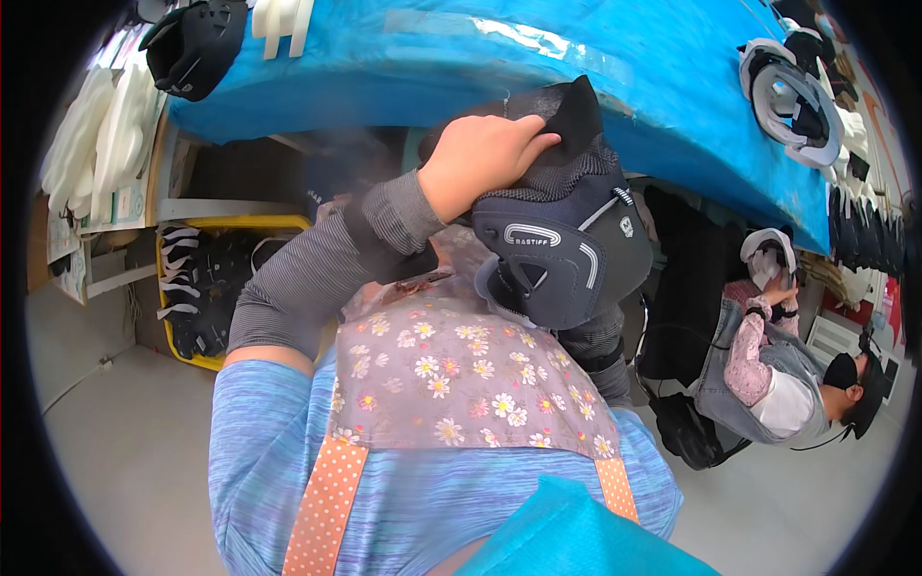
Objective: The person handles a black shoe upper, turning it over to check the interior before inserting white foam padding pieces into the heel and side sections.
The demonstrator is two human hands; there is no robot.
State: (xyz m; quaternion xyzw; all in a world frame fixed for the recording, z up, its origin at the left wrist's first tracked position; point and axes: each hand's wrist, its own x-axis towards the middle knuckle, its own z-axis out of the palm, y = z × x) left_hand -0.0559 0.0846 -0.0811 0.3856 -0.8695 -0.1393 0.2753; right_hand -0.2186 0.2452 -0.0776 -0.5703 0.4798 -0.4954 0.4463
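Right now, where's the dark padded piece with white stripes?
In the head view, the dark padded piece is right of centre, between the blue tabletop and flowered apron, its top in the left hand.

Ahead, a blue-covered table (336, 86) carries a black piece (200, 48) at left and a grey-and-white piece (816, 120) at right. To your left, a yellow crate (274, 222) holds dark pieces (206, 312); white pieces (123, 134) sit beyond it. To your right, a co-worker (773, 389) in a grey vest (718, 374) holds a white-rimmed piece (768, 252).
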